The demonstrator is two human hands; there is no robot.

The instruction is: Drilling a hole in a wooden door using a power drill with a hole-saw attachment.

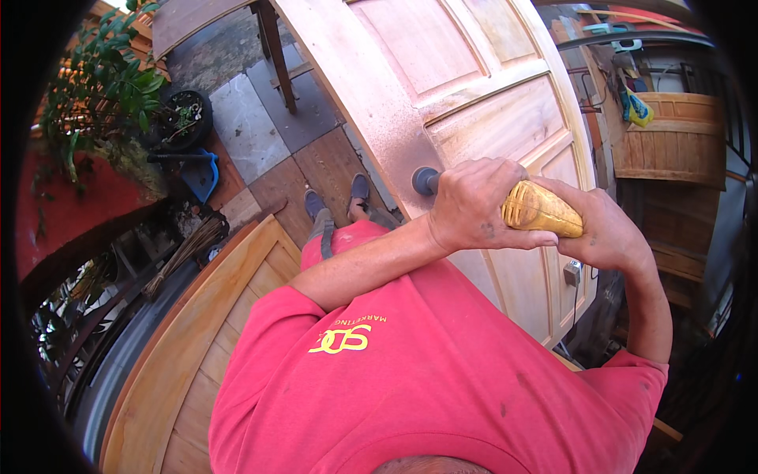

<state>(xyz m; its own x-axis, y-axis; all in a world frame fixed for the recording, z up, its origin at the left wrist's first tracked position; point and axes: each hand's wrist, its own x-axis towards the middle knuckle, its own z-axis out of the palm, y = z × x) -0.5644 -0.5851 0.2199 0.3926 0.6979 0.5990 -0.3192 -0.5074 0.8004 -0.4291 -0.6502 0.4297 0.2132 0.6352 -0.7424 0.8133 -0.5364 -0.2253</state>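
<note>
1. Single view: head-worn, left one of two side-by-side fisheye cameras.
2. Looks steeply down from above the body; upright, unmirrored, frame left = person's left.
3. Nearest: red T-shirt [442, 355], large across lower middle, neckline at bottom edge.
4. Mid-range: left hand [474, 201] and right hand [608, 229], right of centre, seen from above.
5. Farther down: shoes [361, 187], small, on tiled floor [254, 142], left of centre.
6. Panelled wooden door [497, 107] runs from top edge past centre; long edges bowed by lens.
7. Wide coverage: leafy plant [118, 87] far left, brown wooden furniture piece [671, 141] far right; black rounded border.
</note>
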